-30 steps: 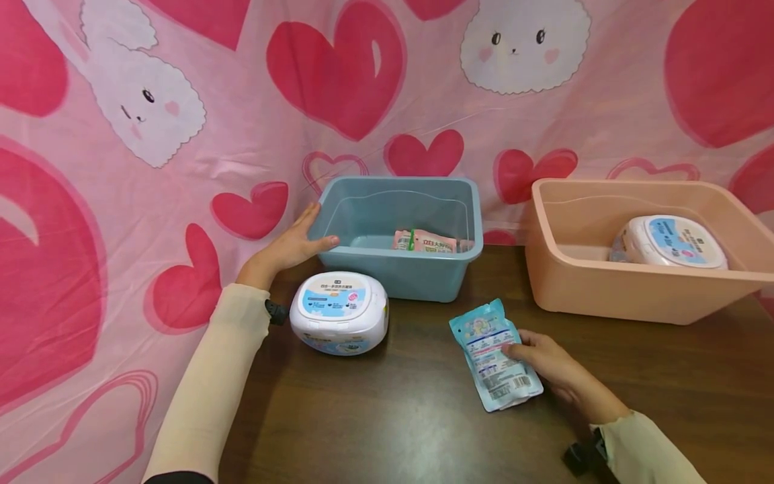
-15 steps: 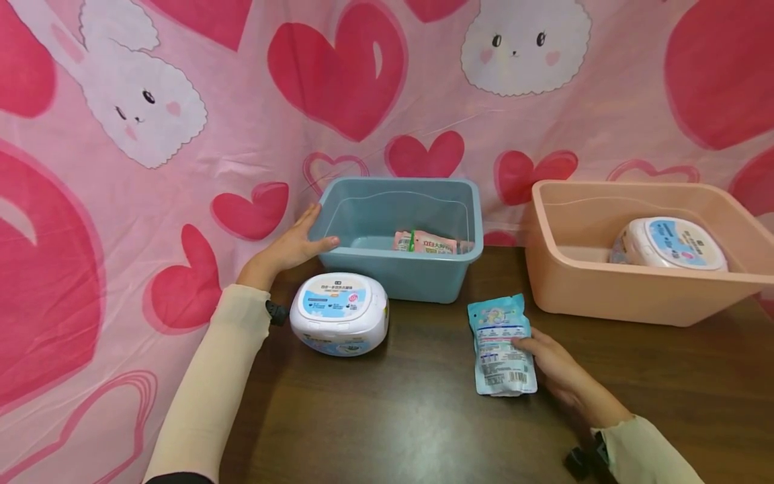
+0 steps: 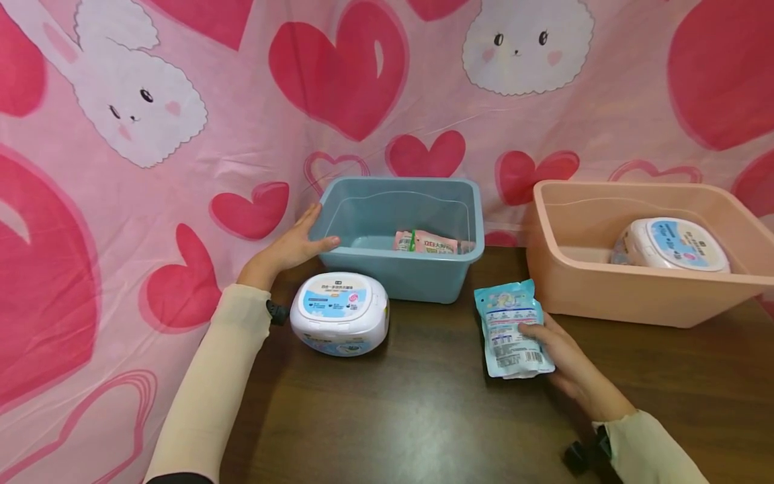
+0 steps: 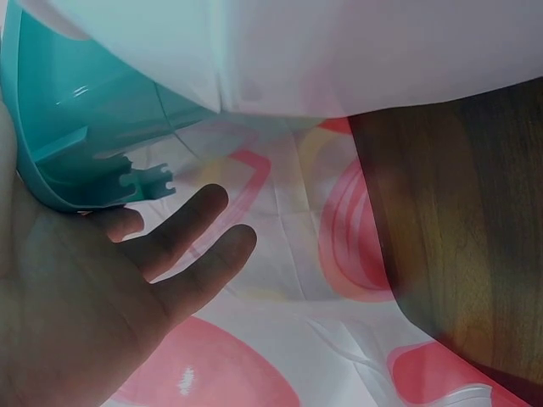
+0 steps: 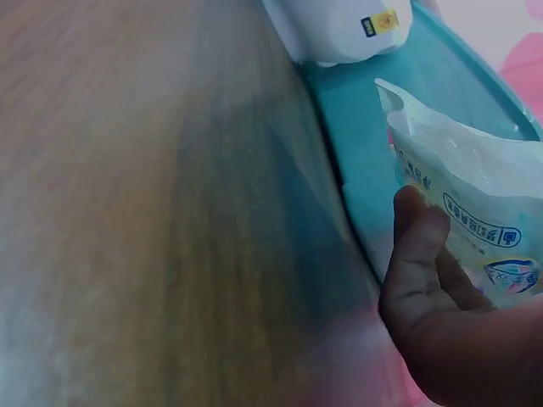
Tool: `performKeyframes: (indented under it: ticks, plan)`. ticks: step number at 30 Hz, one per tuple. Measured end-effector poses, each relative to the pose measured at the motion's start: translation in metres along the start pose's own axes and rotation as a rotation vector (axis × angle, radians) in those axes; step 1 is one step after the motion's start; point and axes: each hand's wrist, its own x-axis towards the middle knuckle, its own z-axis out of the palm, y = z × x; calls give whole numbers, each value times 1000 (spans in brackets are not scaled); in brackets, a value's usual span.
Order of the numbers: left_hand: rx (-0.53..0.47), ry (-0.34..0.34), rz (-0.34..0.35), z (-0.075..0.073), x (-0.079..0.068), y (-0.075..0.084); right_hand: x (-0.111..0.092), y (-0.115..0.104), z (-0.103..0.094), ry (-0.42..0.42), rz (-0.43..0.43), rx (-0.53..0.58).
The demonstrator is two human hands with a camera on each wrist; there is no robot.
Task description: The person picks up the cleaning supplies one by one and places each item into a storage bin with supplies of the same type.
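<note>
My right hand (image 3: 568, 359) grips the right side of a light-blue printed pouch (image 3: 514, 333), its thumb across the printed side. In the right wrist view the fingers bend behind the tilted pouch (image 5: 475, 186). At the blue plastic bin (image 3: 402, 275), my left hand (image 3: 290, 252) rests against the left front corner, thumb over the rim and fingers stretched along the outside. The left wrist view shows those fingers (image 4: 199, 263) straight and spread beside the bin wall. A white lidded tub (image 3: 338, 336) with a blue label stands in front of the bin, below my left hand.
Pink packets (image 3: 432, 243) lie inside the blue bin. To the right, a peach bin (image 3: 611, 292) holds another white tub (image 3: 677, 245). Both bins stand on a dark wooden table (image 3: 393, 417), before a pink heart-patterned cloth (image 3: 242, 121).
My right hand has turned the pouch more upright and shifted it slightly right and up the view, off its former spot. My left hand and the tub stay where they were.
</note>
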Motion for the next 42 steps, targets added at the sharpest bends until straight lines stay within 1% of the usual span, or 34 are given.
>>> performKeyframes:
  ticks: [5, 8, 18, 27, 35, 42]
  plan:
    - [0, -3, 0, 0, 0, 1, 0, -6, -1, -68, -4, 23]
    - [-5, -6, 0, 0, 0, 1, 0, -10, 0, -88, -14, 28]
    - [-13, -6, 4, 0, 1, -2, -1, -26, 7, -54, -64, -39]
    - [-12, -5, 2, 0, 2, -3, -1, -41, 10, -69, -104, -60]
    - [-14, -5, 4, 1, 3, -4, -2, -53, 14, -88, -160, -21]
    - [-27, -3, 10, 0, 3, -3, -1, -65, 15, -108, -211, -20]
